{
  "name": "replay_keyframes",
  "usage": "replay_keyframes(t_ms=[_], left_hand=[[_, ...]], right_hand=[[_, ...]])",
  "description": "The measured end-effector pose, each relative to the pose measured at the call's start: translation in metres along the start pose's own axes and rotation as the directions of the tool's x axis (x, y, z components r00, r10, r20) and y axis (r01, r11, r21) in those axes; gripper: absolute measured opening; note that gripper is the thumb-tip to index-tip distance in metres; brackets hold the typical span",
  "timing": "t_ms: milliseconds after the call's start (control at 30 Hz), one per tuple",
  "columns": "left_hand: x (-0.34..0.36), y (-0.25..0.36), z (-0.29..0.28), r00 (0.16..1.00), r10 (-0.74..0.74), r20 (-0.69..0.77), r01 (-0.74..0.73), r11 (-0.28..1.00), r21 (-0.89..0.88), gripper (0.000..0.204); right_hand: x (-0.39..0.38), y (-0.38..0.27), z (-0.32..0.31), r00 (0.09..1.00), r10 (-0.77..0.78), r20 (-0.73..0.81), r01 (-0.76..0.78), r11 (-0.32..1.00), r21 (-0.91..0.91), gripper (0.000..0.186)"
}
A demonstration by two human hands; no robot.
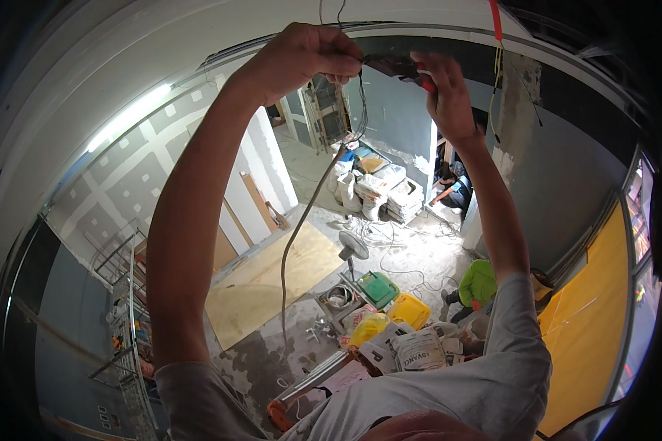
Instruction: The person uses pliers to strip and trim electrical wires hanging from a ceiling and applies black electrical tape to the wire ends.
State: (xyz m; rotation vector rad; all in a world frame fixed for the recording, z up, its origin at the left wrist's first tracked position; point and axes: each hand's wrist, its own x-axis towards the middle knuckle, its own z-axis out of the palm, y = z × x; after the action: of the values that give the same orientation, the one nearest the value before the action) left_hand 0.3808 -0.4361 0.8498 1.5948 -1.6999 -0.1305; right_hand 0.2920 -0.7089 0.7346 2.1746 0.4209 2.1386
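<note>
Both my arms are raised toward the ceiling. My left hand (305, 60) is closed in a pinch on thin dark wires (362, 95) that hang below its fingertips. Lower down, these wires run into a long grey cable (299, 228) that dangles toward the floor. My right hand (449, 95) is wrapped round red-handled pliers (397, 67). The dark head of the pliers points left and comes close to my left fingertips. Whether its jaws touch a wire, I cannot tell.
Other wires (498, 95) hang from the ceiling at right. Below are stacked sacks (382, 184), a wooden board (272, 283), a fan (353, 245), green and yellow containers (379, 289) and a scaffold (134, 323). One person in green (476, 283) and another by the doorway (457, 187) are nearby.
</note>
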Motion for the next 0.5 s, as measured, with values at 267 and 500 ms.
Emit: replay_keyframes(t_ms=[267, 500], left_hand=[[0.001, -0.018, 0.022, 0.971, 0.122, -0.207, -0.115, 0.992, 0.045, 0.015], [-0.005, -0.028, 0.034, 0.914, 0.204, -0.352, -0.045, 0.911, 0.41, 0.008]], right_hand=[[-0.036, -0.037, -0.003, 0.971, 0.219, 0.096, -0.222, 0.975, 0.022, 0.044], [-0.058, -0.077, -0.006, 0.851, 0.402, 0.339, -0.5, 0.817, 0.286, 0.033]])
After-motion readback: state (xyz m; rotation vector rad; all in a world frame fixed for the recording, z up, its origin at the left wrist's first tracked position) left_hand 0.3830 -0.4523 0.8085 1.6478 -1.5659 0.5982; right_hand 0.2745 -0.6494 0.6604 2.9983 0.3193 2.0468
